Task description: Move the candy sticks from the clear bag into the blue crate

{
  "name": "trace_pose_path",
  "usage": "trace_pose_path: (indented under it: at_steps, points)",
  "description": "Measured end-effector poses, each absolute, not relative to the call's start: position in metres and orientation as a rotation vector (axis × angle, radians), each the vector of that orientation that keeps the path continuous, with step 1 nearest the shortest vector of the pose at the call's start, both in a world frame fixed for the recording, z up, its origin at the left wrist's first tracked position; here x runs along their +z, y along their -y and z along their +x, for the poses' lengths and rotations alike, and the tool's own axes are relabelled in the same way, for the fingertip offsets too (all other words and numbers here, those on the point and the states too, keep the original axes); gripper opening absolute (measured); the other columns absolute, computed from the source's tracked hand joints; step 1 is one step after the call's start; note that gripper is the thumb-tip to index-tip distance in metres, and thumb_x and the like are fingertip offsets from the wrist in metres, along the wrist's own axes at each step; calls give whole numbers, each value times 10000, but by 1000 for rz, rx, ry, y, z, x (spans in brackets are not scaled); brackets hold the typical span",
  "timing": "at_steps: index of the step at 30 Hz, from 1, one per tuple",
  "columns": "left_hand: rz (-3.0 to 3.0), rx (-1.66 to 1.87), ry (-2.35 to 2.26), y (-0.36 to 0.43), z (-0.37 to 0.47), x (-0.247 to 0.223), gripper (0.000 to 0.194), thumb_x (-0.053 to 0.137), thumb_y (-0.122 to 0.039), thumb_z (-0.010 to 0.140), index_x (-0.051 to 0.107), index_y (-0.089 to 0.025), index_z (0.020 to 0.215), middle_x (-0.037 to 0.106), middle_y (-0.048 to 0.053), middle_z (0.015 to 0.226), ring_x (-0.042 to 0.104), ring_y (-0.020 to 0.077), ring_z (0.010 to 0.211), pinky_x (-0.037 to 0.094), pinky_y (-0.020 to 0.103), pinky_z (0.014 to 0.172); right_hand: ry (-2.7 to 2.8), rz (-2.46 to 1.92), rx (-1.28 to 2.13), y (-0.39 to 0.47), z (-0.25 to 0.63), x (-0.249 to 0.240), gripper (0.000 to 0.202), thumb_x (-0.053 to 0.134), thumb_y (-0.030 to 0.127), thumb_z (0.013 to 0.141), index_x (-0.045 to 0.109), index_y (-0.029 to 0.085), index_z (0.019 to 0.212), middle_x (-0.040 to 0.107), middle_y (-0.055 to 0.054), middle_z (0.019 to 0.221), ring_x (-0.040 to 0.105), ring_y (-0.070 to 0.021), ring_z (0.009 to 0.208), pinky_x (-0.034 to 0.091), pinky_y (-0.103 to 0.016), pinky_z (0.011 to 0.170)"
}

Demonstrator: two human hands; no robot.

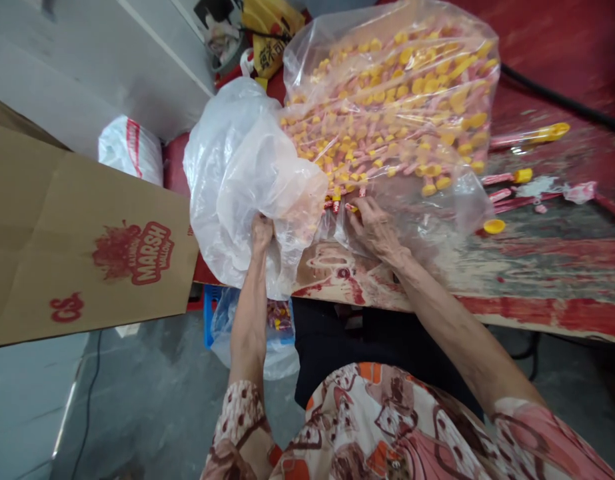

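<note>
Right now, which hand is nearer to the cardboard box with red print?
Left. The left hand is at the large white bag, just right of the cardboard box; the right hand is farther right, by the clear bag.

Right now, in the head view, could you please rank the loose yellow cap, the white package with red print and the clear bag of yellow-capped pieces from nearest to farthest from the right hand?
From the right hand:
1. Clear bag: directly ahead.
2. Loose yellow cap: right, on the table.
3. White package: far left, beyond the cardboard box.
</note>
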State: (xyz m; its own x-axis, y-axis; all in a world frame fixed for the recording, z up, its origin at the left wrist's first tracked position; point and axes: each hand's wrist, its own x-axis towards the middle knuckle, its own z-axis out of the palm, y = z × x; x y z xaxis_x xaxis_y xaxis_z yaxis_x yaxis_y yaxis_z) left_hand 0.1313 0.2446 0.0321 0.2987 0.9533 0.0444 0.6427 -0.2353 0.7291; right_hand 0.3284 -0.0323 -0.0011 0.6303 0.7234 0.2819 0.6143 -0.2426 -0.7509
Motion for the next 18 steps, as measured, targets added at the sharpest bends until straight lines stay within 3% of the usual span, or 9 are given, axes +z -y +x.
trace_pose_path:
  at_steps: [5, 8, 14, 18]
  points:
    - [1838, 586, -1470, -240, 122, 31, 213, 748, -280, 860, 721, -170, 1040, 737, 38, 848, 706, 206, 765, 596, 325, 737, 1091, -1926, 126, 35, 325, 0, 338, 423, 310, 1130, 712, 217, 1280, 729, -180, 1266, 692, -335, 1126, 539, -413, 880]
    - [1828, 596, -1469, -226, 114, 31, 213, 744, -295, 869, 730, -172, 1042, 705, 21, 781, 669, 190, 708, 572, 308, 680, 1174, -1960, 179, 36, 325, 0, 288, 469, 282, 1098, 729, 222, 1207, 736, -168, 1208, 689, -330, 1087, 538, -406, 854]
    - [2040, 633, -1390, -205, 110, 34, 127, 764, -259, 919, 707, -192, 1011, 747, 51, 933, 705, 228, 933, 577, 347, 902, 1103, -1850, 128, 39, 326, -2, 301, 474, 318, 1107, 716, 227, 1262, 734, -151, 1258, 688, -301, 1070, 549, -395, 871]
    - [2057, 684, -1310, -202, 118, 35, 87, 730, -217, 980, 699, -191, 1057, 737, 44, 994, 683, 198, 933, 552, 349, 960, 1120, -1876, 186, 40, 327, -5, 291, 462, 324, 1111, 733, 238, 1175, 746, -146, 1183, 688, -304, 1028, 552, -404, 862]
